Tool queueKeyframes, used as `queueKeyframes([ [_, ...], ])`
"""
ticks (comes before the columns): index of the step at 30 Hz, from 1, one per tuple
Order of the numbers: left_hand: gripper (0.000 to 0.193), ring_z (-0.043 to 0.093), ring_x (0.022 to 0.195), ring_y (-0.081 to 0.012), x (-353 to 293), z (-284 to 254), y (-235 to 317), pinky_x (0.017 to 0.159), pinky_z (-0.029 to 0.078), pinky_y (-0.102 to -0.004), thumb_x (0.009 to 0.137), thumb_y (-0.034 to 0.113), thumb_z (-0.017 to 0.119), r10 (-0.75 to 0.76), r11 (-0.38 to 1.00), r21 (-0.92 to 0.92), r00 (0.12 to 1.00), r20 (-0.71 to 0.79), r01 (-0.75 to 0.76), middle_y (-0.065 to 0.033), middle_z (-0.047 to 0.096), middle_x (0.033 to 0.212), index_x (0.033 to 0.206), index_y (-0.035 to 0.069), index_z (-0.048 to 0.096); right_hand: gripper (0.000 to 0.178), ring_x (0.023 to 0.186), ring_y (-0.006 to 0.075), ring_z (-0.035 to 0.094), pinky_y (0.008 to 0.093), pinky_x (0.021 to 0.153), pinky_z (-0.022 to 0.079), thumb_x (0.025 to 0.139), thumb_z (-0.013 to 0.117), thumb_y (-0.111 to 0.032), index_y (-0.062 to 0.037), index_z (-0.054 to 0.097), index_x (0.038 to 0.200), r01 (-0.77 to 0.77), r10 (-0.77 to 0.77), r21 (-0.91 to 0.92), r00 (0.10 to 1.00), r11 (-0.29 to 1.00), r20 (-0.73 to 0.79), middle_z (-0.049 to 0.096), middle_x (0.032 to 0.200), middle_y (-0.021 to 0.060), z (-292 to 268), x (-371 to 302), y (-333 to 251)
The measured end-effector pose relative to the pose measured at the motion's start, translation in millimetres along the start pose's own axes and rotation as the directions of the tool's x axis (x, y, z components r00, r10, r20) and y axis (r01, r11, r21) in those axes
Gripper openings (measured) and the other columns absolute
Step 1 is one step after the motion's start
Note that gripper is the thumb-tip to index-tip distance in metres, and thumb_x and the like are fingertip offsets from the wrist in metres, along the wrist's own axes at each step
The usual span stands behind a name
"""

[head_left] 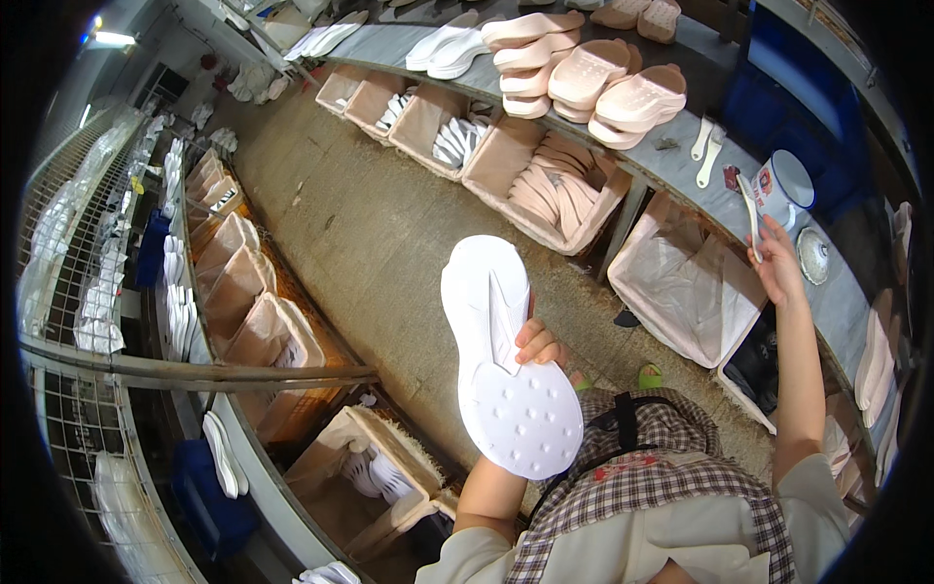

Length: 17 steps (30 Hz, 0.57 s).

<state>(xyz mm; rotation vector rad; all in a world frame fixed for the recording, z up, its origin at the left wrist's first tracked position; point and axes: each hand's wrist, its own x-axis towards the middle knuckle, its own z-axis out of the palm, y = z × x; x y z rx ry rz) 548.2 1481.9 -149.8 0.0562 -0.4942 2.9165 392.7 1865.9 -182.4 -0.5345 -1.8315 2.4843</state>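
A white shoe sole [520, 419] stands upright in front of me, its studded face toward the camera. My left hand [540, 346] grips its right edge; the fingers show there and the rest is behind the sole. At the bench on the right, my right hand [778, 265] pinches the lower end of a slim white brush handle [750, 206]. The brush's far end lies near a small dark red piece [731, 176], and I cannot make out its bristles. Close beside stand a white enamel mug [782, 187] and a round whitish lid [811, 255].
Two white-handled brushes [709, 158] lie on the bench, past them stacked beige clogs [637, 99] and white soles [457, 51]. Lined bins [686, 277] sit beneath it. On the left are a metal rail [195, 372], more bins [375, 467] and wire mesh racks [58, 243].
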Motion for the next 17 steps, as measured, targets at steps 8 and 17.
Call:
queueKeyframes([
  [8, 0.063, 0.041, 0.059, -0.0083, -50.9, 13.3, -43.6, 0.06, 0.032, -0.0227, 0.096, 0.046, 0.04, 0.168, 0.985, 0.029, 0.986, 0.021, -0.169, -0.0028, 0.042, 0.073, 0.136, -0.002, 0.036, 0.041, 0.109, 0.0306, 0.052, 0.0333, 0.092, 0.042, 0.072, 0.047, 0.009, 0.0023, 0.058, 0.112, 0.461, -0.515, -0.882, 0.783, 0.103, 0.349, 0.055, 0.112, 0.0184, -50.0, 18.6, 24.3],
  [17, 0.063, 0.048, 0.078, -0.0193, -154.6, -58.1, -144.6, 0.075, 0.038, -0.0319, 0.086, 0.05, 0.056, 0.582, 0.514, 0.704, 0.802, 0.134, -0.491, -0.0108, 0.05, 0.104, 0.138, 0.019, 0.038, 0.037, 0.121, 0.0342, 0.043, 0.0428, 0.103, 0.031, 0.078, 0.06, -0.004, -0.0043, 0.06, 0.115, 0.78, -0.564, -0.619, 0.551, 0.087, 0.615, 0.047, 0.131, 0.0168, -65.1, -36.8, 15.1],
])
